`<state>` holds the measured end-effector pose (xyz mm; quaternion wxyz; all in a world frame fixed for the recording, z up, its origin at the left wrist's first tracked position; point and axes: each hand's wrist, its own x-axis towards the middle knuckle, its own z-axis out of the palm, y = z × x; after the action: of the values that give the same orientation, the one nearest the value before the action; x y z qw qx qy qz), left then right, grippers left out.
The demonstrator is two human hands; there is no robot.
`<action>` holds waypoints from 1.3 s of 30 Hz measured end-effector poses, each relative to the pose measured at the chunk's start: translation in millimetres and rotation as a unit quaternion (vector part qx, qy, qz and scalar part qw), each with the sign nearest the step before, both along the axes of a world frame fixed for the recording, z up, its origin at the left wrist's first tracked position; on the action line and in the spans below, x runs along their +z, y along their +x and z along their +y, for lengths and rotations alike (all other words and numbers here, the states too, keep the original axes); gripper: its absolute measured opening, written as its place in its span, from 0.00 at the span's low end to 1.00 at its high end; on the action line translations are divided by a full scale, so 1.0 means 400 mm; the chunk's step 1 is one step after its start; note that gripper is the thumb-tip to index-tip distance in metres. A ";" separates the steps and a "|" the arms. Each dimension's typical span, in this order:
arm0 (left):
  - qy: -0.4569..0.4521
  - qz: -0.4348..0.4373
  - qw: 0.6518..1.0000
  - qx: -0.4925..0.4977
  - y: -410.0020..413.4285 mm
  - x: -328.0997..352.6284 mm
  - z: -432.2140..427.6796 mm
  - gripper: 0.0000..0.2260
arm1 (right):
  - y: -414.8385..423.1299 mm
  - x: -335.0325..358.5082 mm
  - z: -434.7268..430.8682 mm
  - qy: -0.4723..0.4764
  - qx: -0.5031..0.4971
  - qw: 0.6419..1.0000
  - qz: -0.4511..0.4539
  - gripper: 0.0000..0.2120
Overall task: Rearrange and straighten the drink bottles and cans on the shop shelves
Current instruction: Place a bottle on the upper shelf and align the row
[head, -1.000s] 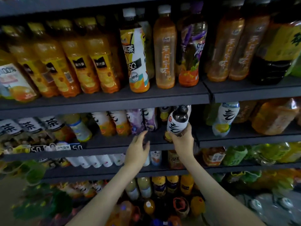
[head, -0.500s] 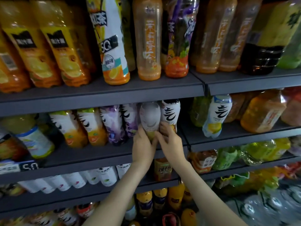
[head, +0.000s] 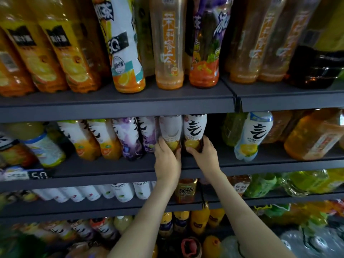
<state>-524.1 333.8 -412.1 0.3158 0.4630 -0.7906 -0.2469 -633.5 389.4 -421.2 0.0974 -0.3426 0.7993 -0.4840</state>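
Grey shop shelf, left hand gripping pale-labelled bottle, right hand gripping black-lettered bottle, both upright

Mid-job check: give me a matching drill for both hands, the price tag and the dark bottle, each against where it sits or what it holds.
Column one:
1 left hand
2 right hand
3 price tag
4 dark bottle

Column two:
a on upper shelf, far right
b grips character-label bottle
c on middle shelf front edge, left
d grips plain-label bottle

Pairs: 1-d; 2-b; 3-c; 4-a
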 end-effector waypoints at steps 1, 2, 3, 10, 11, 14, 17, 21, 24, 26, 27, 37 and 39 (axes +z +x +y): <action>0.012 -0.012 1.000 0.004 0.008 0.014 0.008 0.30 | 0.006 0.015 0.012 0.006 0.000 1.000 -0.007 0.34; 0.026 -0.028 0.999 0.007 0.019 0.030 0.018 0.29 | 0.015 0.028 0.027 0.007 -0.002 1.000 -0.006 0.36; 0.040 -0.046 0.998 0.005 0.033 0.046 0.029 0.29 | 0.028 0.043 0.045 0.007 -0.003 1.000 0.002 0.36; 0.084 -0.160 0.981 -0.069 0.179 0.178 0.121 0.24 | 0.145 0.166 0.178 0.044 0.092 0.995 0.012 0.26; 0.088 -0.166 0.980 -0.068 0.201 0.195 0.130 0.24 | 0.158 0.182 0.187 0.050 0.104 0.993 0.005 0.25; 0.083 -0.179 0.978 -0.073 0.254 0.233 0.147 0.24 | 0.195 0.214 0.193 0.047 0.129 0.990 -0.014 0.23; 0.094 -0.198 0.972 -0.080 0.277 0.245 0.158 0.23 | 0.217 0.223 0.188 0.041 0.111 0.992 -0.043 0.22; 0.118 -0.205 0.967 -0.099 0.258 0.236 0.183 0.22 | 0.180 0.205 0.225 0.051 0.024 0.990 -0.131 0.22; 0.141 -0.208 0.960 -0.122 0.210 0.218 0.211 0.22 | 0.100 0.180 0.278 0.069 -0.059 0.981 -0.169 0.22; 0.153 -0.210 0.956 -0.134 0.160 0.208 0.227 0.22 | 0.036 0.163 0.311 0.074 -0.108 0.975 -0.180 0.21; 0.155 -0.214 0.954 -0.141 0.131 0.203 0.234 0.21 | 0.004 0.157 0.326 0.068 -0.126 0.974 -0.176 0.19; 0.143 -0.202 0.950 -0.189 -0.092 0.169 0.260 0.18 | -0.217 0.165 0.297 0.002 -0.129 0.975 -0.179 0.33; 0.133 -0.212 0.949 -0.190 -0.093 0.160 0.253 0.17 | -0.232 0.163 0.268 -0.001 -0.129 0.973 -0.194 0.33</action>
<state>-561.4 434.9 -347.9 0.0237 0.3833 -0.8728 -0.3012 -726.4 496.5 -356.0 0.1868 -0.1364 0.8022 -0.5504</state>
